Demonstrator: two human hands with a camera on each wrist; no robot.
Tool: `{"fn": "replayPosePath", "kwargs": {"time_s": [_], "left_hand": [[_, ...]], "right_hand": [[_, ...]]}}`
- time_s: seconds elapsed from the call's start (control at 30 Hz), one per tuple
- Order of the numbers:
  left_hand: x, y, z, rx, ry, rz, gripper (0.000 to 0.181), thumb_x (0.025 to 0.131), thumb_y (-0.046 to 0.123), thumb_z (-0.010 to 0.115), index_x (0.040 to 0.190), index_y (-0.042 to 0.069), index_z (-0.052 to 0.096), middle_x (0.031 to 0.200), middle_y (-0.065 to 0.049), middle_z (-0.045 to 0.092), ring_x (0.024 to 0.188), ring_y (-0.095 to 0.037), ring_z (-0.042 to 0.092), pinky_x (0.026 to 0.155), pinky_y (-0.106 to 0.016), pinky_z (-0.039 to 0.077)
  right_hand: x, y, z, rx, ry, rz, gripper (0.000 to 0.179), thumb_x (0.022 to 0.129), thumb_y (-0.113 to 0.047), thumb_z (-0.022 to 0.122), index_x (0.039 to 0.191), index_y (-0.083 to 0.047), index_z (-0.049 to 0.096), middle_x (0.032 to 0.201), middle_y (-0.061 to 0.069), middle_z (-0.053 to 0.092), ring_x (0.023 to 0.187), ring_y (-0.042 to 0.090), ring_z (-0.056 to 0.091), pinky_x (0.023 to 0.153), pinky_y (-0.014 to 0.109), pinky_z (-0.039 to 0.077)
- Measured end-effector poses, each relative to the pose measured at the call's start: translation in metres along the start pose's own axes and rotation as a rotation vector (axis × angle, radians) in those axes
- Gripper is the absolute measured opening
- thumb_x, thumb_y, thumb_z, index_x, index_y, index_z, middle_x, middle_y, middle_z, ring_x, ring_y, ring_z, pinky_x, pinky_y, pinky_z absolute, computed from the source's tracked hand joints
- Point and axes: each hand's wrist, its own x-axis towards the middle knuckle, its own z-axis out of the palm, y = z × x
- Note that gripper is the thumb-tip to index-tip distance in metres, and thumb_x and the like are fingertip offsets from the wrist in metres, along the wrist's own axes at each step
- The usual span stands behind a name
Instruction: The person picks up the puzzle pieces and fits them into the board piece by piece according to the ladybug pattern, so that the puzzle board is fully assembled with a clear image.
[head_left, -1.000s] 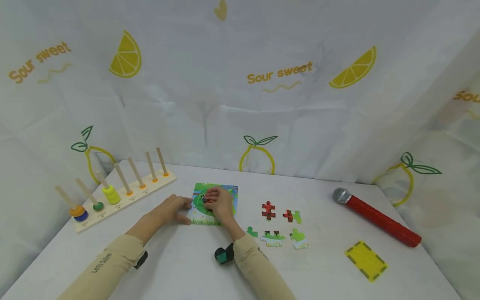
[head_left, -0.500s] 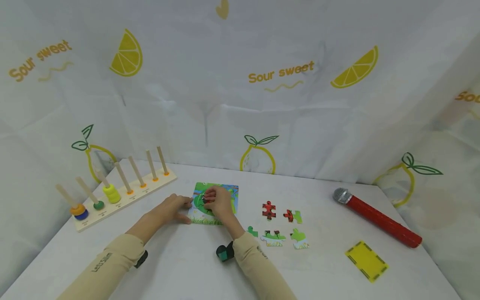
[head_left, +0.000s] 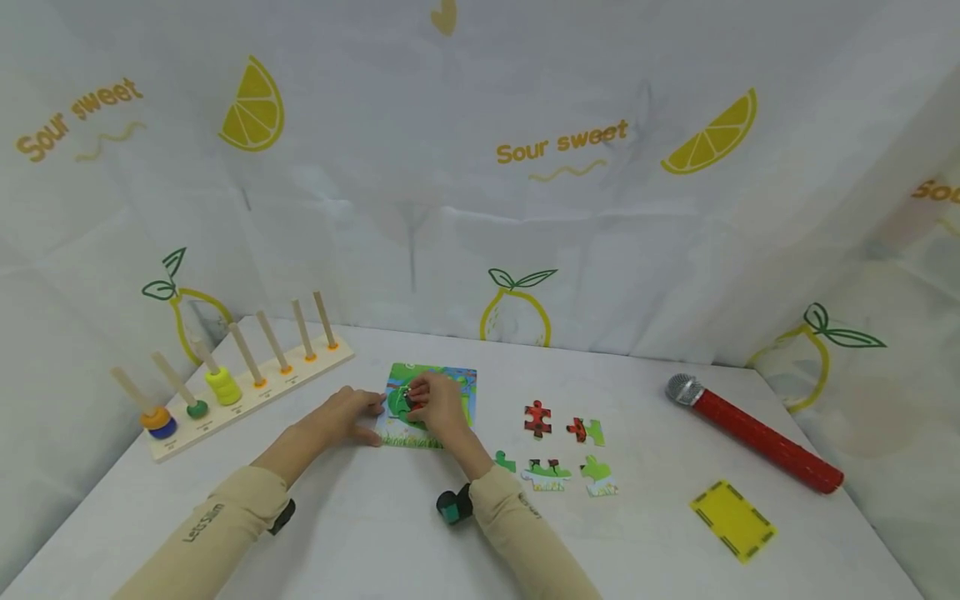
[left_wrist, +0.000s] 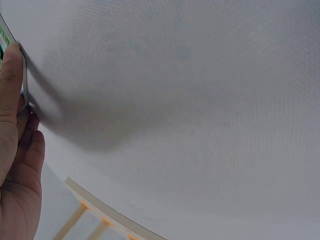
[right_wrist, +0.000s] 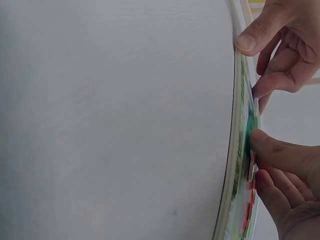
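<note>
On the white table lies a square puzzle board point(head_left: 395, 435) with a green and blue garden picture. My left hand point(head_left: 341, 415) holds its left side, thumb near the front corner and index finger at the left edge. Over the board's middle, my right hand point(head_left: 442, 408) pinches a puzzle piece point(right_wrist: 251, 165) between thumb and bent fingers, low against the surface. A dark and red ladybug picture point(head_left: 409, 398) shows beside these fingertips; the palm hides the rest. Loose pieces lie to the right: a red one point(head_left: 537, 419), a red-green one point(head_left: 585, 430) and several green ones point(head_left: 597, 475).
A wooden stacking board point(head_left: 285, 377) with upright pegs and coloured beads stands at the left. To the far right are a red microphone point(head_left: 757, 433) and a yellow rectangular card point(head_left: 733, 521). A white printed curtain point(head_left: 600, 250) hangs behind the table point(head_left: 637, 550).
The right fingers shift only slightly over the ladybug picture, and the right wrist moves a touch to the right. The left hand and the loose pieces stay put.
</note>
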Motion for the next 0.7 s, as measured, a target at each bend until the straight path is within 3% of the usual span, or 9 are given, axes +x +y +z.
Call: {"fn": "replayPosePath", "kwargs": {"time_s": [0.4, 0.7], "left_hand": [[0.0019, 0.0014, -0.001, -0.002, -0.014, -0.017, 0.066, 0.072, 0.02, 0.082, 0.122, -0.014, 0.057, 0.105, -0.013, 0.071, 0.108, -0.034, 0.06, 0.098, -0.046, 0.043], [0.0005, -0.0003, -0.0014, -0.001, -0.004, 0.0, 0.065, 0.071, 0.021, 0.083, 0.12, -0.014, 0.058, 0.105, -0.013, 0.071, 0.108, -0.034, 0.061, 0.097, -0.047, 0.043]], "right_hand": [[0.0054, -0.0016, 0.0011, -0.015, -0.018, 0.018, 0.037, 0.068, 0.016, 0.077, 0.101, 0.013, 0.061, 0.097, 0.023, 0.067, 0.092, 0.032, 0.068, 0.078, 0.031, 0.056], [0.0034, -0.0013, -0.0012, 0.071, -0.01, 0.055, 0.041, 0.067, 0.019, 0.076, 0.104, 0.013, 0.061, 0.096, 0.023, 0.066, 0.09, 0.033, 0.067, 0.075, 0.03, 0.056]]}}
